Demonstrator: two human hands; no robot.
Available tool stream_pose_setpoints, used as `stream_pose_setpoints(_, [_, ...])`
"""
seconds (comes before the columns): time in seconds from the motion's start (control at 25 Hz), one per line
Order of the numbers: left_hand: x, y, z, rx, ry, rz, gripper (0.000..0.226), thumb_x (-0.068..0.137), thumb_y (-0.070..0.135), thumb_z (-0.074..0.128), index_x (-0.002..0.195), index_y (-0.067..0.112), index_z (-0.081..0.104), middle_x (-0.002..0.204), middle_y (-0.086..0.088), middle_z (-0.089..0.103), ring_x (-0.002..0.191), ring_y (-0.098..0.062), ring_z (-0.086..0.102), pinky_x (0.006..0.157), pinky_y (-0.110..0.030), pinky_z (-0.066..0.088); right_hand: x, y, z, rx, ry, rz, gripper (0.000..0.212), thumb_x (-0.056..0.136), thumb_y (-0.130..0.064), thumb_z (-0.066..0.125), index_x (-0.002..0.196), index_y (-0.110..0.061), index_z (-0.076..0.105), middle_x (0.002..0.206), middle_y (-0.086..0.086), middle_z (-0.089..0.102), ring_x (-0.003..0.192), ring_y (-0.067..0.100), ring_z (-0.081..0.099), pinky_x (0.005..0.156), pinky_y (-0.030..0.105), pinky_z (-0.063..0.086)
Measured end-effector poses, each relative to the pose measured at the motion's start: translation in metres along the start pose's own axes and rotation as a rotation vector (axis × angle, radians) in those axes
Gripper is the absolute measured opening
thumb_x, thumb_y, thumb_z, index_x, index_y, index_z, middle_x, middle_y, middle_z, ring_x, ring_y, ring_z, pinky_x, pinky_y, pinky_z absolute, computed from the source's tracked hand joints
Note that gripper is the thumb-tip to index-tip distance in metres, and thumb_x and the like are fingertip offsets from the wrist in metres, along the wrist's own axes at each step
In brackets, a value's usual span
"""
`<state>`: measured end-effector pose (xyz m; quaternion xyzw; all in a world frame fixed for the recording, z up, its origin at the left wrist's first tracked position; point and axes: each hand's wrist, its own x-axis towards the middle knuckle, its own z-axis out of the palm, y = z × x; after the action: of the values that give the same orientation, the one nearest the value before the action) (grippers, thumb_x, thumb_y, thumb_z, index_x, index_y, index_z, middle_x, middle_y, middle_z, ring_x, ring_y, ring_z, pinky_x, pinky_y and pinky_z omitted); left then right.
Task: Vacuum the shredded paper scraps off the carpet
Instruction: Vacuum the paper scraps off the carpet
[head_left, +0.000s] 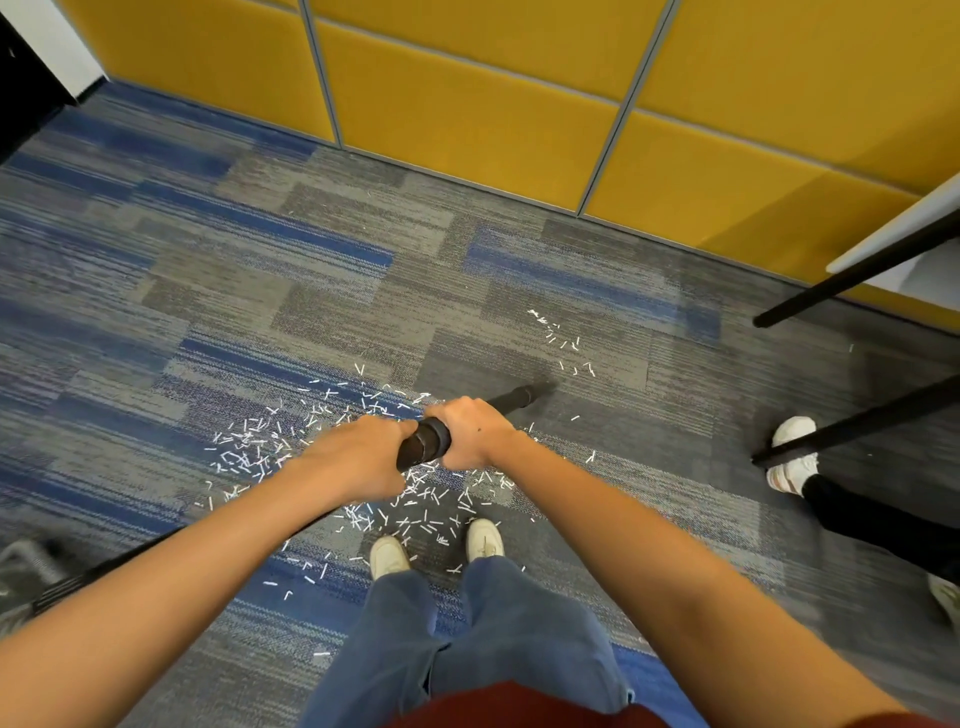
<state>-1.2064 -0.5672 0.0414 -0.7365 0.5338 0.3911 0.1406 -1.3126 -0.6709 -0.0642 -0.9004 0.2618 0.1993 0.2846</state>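
Both hands grip a black vacuum wand (425, 444) held over the grey-blue carpet (322, 291). My left hand (358, 457) holds its near end and my right hand (475, 434) curls round it just ahead. The wand's nozzle tip (524, 393) points away to the right, down at the carpet. White shredded paper scraps (249, 447) lie scattered under and left of my hands, around my white shoes (485, 538), and in a thinner patch of scraps (558, 338) beyond the nozzle.
A yellow padded partition (467, 104) runs along the far side. Black table legs (852, 291) slant in at the right, with another person's white shoe (792, 452) and dark leg beside them. A black hose (104, 566) trails off to the lower left.
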Motion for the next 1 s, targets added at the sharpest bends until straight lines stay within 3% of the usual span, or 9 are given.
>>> stream_pose_setpoints(0.28, [0.015,0.024,-0.013,-0.006,0.042,0.045,0.065,0.081,0.008,0.051,0.139,0.034,0.04,0.084,0.002,0.052,0.072,-0.02,0.056,0.062,-0.026,0.044,-0.005,0.028,-0.018,-0.057,0.045,0.046,0.027,0.076,-0.019,0.065,0.102,-0.019,0.056,0.092,0.006,0.065,0.084,0.027,0.061,0.077,0.038,0.053])
stream_pose_setpoints(0.64, [0.063,0.094,-0.011,-0.016,0.037,0.062,0.051,0.084,0.01,0.051,0.132,0.027,0.046,0.095,-0.002,0.059,0.076,-0.022,0.059,0.06,-0.028,0.045,-0.021,0.104,-0.024,0.048,0.021,0.144,0.02,0.076,-0.012,0.063,0.085,-0.02,0.047,0.091,0.01,0.064,0.086,0.029,0.061,0.08,0.041,0.052])
stream_pose_setpoints(1.0, [0.053,0.075,-0.017,0.011,0.054,0.011,0.058,0.081,0.009,0.052,0.135,0.029,0.043,0.085,0.001,0.052,0.079,-0.022,0.055,0.065,-0.028,0.044,-0.003,0.087,-0.028,0.074,0.035,0.057,0.025,0.074,-0.011,0.065,0.097,-0.014,0.057,0.091,0.008,0.063,0.087,0.028,0.061,0.08,0.042,0.053])
